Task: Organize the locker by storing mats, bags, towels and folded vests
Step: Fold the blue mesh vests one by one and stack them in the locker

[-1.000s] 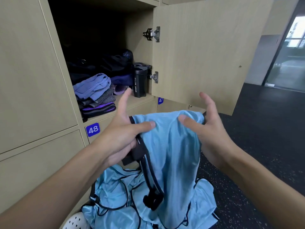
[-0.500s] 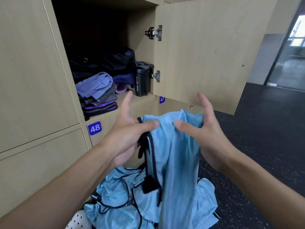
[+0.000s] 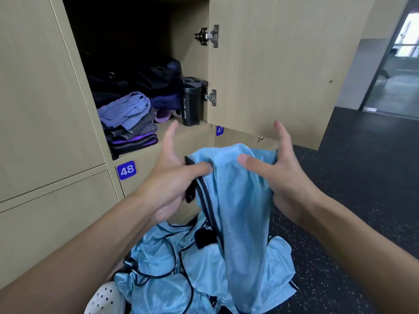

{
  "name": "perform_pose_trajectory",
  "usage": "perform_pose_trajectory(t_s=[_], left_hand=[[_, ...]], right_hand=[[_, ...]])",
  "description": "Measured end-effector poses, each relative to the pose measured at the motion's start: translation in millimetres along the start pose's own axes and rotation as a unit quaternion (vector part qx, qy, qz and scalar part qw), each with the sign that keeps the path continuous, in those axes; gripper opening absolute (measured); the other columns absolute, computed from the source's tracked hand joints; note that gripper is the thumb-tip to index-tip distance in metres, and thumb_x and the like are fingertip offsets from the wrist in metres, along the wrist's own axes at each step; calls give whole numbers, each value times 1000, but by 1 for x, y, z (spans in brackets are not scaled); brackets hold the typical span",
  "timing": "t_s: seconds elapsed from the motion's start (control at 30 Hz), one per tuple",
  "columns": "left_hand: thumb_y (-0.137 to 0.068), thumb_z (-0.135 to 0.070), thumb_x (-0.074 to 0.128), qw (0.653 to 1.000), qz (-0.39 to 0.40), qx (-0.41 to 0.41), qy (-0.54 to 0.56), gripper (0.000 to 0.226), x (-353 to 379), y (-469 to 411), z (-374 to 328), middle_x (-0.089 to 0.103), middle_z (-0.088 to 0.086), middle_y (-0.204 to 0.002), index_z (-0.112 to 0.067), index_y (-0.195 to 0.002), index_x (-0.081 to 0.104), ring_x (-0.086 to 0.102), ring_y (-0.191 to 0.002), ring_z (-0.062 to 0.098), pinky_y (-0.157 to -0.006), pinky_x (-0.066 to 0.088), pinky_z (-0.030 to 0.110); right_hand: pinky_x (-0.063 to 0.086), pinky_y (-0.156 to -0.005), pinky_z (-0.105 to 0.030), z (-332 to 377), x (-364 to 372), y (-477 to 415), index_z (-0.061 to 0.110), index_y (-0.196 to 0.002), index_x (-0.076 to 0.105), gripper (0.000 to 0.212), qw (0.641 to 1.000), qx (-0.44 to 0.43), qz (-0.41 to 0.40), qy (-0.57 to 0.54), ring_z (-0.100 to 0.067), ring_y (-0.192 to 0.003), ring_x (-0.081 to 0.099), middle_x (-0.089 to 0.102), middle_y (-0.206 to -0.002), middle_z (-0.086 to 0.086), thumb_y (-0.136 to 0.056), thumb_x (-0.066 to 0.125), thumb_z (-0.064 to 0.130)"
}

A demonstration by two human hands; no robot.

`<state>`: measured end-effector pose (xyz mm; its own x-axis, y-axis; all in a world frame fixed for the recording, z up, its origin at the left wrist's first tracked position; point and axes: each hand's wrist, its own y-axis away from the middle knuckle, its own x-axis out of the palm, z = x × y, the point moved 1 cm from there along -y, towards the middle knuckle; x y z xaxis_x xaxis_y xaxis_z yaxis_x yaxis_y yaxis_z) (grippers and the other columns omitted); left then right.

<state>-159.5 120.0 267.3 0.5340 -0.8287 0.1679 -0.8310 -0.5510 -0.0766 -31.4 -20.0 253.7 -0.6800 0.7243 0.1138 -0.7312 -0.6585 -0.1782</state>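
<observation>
Locker compartment [image 3: 188, 62]: above plate no. 48 [image 3: 126, 170]; door [image 3: 283, 64] stood open to the R.
Contents, front L: stack of folded cloths, with lavender towel [image 3: 127, 109] on top, grey striped piece [image 3: 142, 128] under it and black-purple piece [image 3: 133, 142] at bottom.
Contents, front R: black bottle [image 3: 191, 105], upright, marked SPORT BOTTLE, just beside hinge-side wall.
Contents, mid: pink roll [image 3: 162, 115] betw. stack & bottle.
Contents, back: dark bags [image 3: 156, 80]; too dim for detail.
Vest [image 3: 238, 200]: light blue, black trim; was held up in front of locker, below its shelf, hanging in front of the heap.
L hand [image 3: 167, 180]: thumb clamped over vest's top edge & trim; index straight up.
R hand [image 3: 278, 177]: thumb lay across fabric, vest's R edge caught in thumb crook; index straight up.
Basket [image 3: 106, 298]: white, perforated, low at front; heap [image 3: 170, 268] of like blue vests lay over it.
</observation>
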Motion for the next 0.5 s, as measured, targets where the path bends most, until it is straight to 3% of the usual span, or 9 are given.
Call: perform_pose_trajectory(t_s=[0.07,0.13,0.23,0.3,0.4,0.5], left_hand=[[-87,13,62,999,-36,17,2,97,-4,-3,-4,71,22,-96,-53,-146,23,71,-81,32,-79,61,42],[-86,8,67,996,-83,20,3,84,-10,-5,-6,64,22,-94,-50,-138,33,65,-80,28,-84,59,49],[-80,-1,77,989,-145,-6,-35,75,-18,-7,-7,63,22,-97,-45,-130,43,64,-81,29,-89,56,58],[-79,-3,80,987,-156,-17,-40,67,-18,-6,-9,67,31,-105,-37,-128,49,66,-78,29,-84,59,52],[-81,-3,78,992,-114,-39,-23,58,-15,-5,-10,71,26,-94,-29,-126,52,67,-71,26,-68,60,40],[-78,11,73,996,-10,-77,-37,74,-11,-1,-7,74,10,-80,-40,-126,50,69,-67,19,-62,61,30]], right_hand=[[56,-89,-40,-3,1,2,62,-143,15,114,999,17,46,24,-22,-107,69,57,-135,-11,-73,83,4],[58,-82,-36,-4,3,3,58,-145,16,113,998,16,45,37,-25,-102,71,60,-129,-13,-75,77,-6],[59,-84,-44,0,2,1,49,-140,31,89,999,8,-40,17,-33,-96,71,67,-111,-22,-82,73,-2],[59,-83,-48,2,0,0,37,-134,43,68,996,8,-84,3,-33,-89,72,67,-106,-20,-84,72,1],[60,-75,-43,3,0,0,17,-120,60,38,995,23,-96,-21,-24,-76,69,69,-96,-14,-86,70,1],[57,-72,-35,1,-2,-2,8,-110,67,24,993,37,-106,-22,-20,-76,69,72,-99,-14,-87,68,1]])
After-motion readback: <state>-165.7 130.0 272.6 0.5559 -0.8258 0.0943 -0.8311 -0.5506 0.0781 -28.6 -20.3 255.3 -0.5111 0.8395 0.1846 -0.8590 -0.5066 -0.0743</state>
